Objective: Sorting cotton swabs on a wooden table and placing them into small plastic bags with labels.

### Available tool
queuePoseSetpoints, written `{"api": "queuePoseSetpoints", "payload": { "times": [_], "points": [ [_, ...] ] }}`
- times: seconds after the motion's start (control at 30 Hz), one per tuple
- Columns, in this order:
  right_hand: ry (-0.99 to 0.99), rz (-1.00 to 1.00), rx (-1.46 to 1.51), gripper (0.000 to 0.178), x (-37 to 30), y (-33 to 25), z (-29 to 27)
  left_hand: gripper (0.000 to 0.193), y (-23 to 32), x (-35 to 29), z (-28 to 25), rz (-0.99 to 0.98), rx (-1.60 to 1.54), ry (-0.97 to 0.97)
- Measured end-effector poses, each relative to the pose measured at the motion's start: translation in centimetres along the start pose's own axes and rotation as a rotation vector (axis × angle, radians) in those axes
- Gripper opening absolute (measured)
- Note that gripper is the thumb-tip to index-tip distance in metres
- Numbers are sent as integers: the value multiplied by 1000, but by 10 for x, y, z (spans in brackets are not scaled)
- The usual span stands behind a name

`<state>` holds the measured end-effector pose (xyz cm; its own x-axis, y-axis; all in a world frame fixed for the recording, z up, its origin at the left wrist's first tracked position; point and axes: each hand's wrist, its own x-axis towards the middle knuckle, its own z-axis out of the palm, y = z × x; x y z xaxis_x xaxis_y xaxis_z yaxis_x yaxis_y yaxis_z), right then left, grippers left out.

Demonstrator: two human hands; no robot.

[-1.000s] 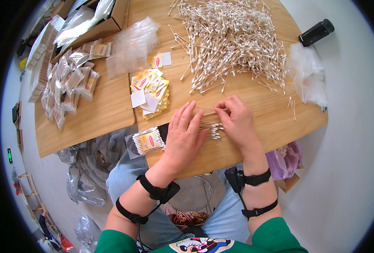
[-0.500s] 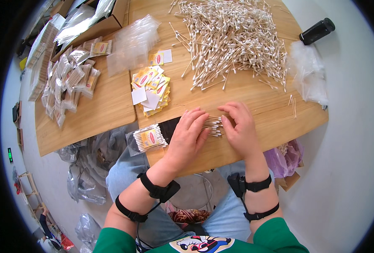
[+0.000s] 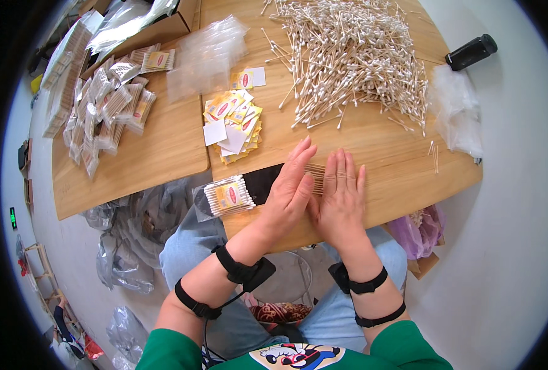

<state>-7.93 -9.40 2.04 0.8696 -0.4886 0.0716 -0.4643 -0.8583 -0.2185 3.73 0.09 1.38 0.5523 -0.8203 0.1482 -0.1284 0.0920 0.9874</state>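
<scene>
Near the table's front edge, a row of cotton swabs [image 3: 315, 175] lies between my two hands, partly covered by them. My left hand [image 3: 288, 192] stands on edge at the swabs' left side, fingers stretched out. Flat over their right part rests my right hand [image 3: 340, 200], fingers extended, hiding the ends there. Beside my left hand is a flat black piece [image 3: 266, 184]. Left of it lies a clear bag [image 3: 203, 208] with a layer of swabs and a yellow-and-white card [image 3: 228, 196] on top.
A large heap of loose swabs [image 3: 360, 61] covers the far right. Cards [image 3: 232, 126] are piled mid-table, with empty clear bags [image 3: 209, 55] behind them. Filled packets [image 3: 110, 105] lie at left beside a cardboard box [image 3: 169, 28]. A black bottle [image 3: 471, 52] is at far right.
My right hand has come down flat onto the swabs and moved slightly left. My left hand has straightened its fingers and turned on edge. The view has shifted a little.
</scene>
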Motion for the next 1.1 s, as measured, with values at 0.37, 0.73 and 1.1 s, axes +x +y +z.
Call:
{"api": "queuePoseSetpoints", "payload": {
  "times": [0.37, 0.73, 1.1],
  "points": [
    [-12, -119, 13, 73, 10, 10, 3, 50, -2, -9, 3, 38, 244, -9],
    [-60, -136, 86, 71, 2, 19, -12, 60, 20, -27, -9, 36, 1015, -260],
    [-119, -109, 19, 70, 2, 12, -10, 63, 10, -21, -11, 46, 1071, -234]
  ]
}}
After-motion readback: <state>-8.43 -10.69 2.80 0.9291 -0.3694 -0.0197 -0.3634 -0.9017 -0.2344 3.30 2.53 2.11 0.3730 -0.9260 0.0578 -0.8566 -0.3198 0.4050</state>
